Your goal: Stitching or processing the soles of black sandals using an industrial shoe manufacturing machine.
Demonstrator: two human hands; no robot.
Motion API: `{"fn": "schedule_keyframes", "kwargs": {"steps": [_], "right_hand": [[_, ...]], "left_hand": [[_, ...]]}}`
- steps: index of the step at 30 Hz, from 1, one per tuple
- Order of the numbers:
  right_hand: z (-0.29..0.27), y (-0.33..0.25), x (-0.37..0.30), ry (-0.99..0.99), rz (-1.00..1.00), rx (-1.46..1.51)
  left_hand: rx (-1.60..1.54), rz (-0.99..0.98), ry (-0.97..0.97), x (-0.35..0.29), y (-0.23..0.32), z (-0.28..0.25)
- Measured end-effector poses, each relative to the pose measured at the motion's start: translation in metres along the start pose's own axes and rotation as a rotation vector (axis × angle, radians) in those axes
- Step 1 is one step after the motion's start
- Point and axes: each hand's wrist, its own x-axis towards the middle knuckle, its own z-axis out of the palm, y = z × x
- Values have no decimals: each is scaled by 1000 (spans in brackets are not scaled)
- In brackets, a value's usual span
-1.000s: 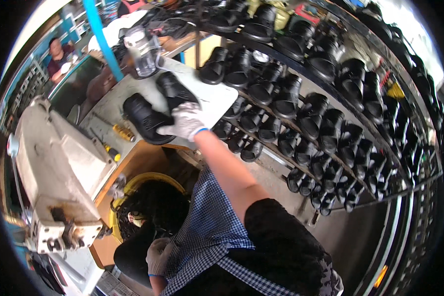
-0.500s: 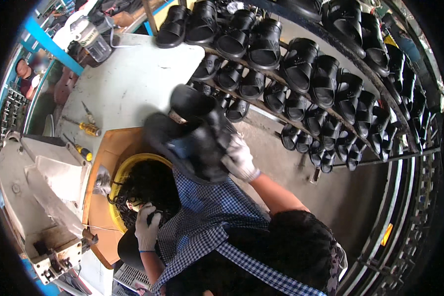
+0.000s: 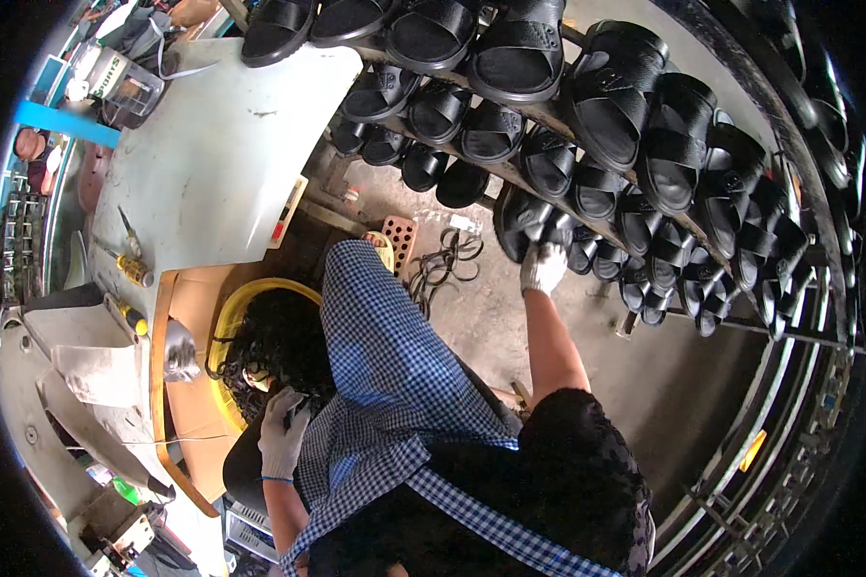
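At the lower tier of the rack, my right hand [image 3: 546, 268], in a white glove, grips a pair of black sandals [image 3: 515, 223] by the near end. Rows of similar black sandals [image 3: 601, 106] with crossed straps stand on the sloping tiers around and above it. My left hand [image 3: 284, 435], also gloved, is low beside the yellow basket [image 3: 223, 329]. Its fingers are curled round something small and dark that I cannot make out. Loose black strips [image 3: 277, 337] fill the basket. A blue checked apron [image 3: 385, 327] covers my lap between the two hands.
A white table [image 3: 231, 144] reaches away at the left, with screwdrivers [image 3: 135, 269] near its edge. A grey machine [image 3: 91, 370] stands left of the basket. On the floor lie a perforated red brick [image 3: 399, 234] and black loops [image 3: 443, 269]. Metal rails [image 3: 755, 413] curve along the right.
My right hand has carried the black sandals from above my lap, forward and right to the rack. The view has shifted toward the rack. My left hand stays by the basket.
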Motion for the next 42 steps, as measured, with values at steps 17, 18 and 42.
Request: {"fn": "schedule_keyframes", "kwargs": {"steps": [17,18,42], "right_hand": [[-44,126,68,-413,322,-195],[-54,135,76,-540,294,-344],[-161,-50,-72,-467,-33,425]], "left_hand": [[-110,-91,-20,0,-23,29],[-125,-135,-26,-2,-28,31],[-92,86,85,-5,-63,36]]}}
